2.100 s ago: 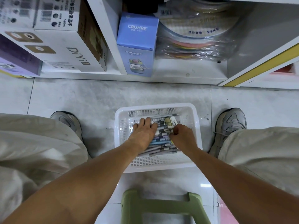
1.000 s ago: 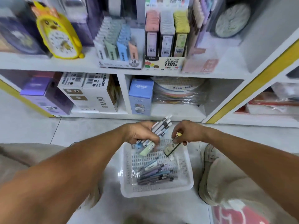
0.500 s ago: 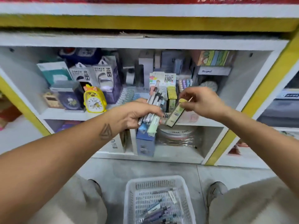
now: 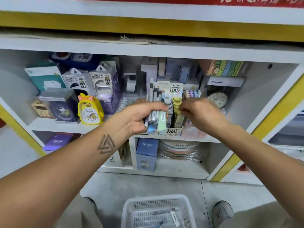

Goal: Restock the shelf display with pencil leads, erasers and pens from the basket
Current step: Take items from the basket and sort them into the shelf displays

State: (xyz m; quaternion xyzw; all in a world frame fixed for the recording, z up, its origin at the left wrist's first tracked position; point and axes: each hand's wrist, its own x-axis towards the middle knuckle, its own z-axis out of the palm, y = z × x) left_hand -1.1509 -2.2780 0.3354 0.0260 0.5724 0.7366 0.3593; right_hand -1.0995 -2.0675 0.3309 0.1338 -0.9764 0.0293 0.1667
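Note:
My left hand (image 4: 139, 116) grips a bundle of pens and lead packs (image 4: 155, 109), held upright in front of the middle shelf. My right hand (image 4: 200, 112) pinches a yellow-topped pencil lead pack (image 4: 178, 118) and holds it at the yellow row of the 0.7 HB lead display box (image 4: 174, 130). That box stands on the middle shelf (image 4: 65, 127) with rows of grey and yellow packs. The white plastic basket (image 4: 158, 199) sits on the floor below, between my feet, with a few pens left in it.
A yellow chick alarm clock (image 4: 90, 111), power bank boxes (image 4: 85, 81) and other boxes fill the shelf's left side. A round clock (image 4: 218, 99) stands at the right. A blue Cruhre box (image 4: 146, 153) and plastic-wrapped goods sit on the lower shelf.
Both hands came up from the basket with pens and a lead pack and reached the middle shelf. My right hand has moved the yellow pack down into the display box.

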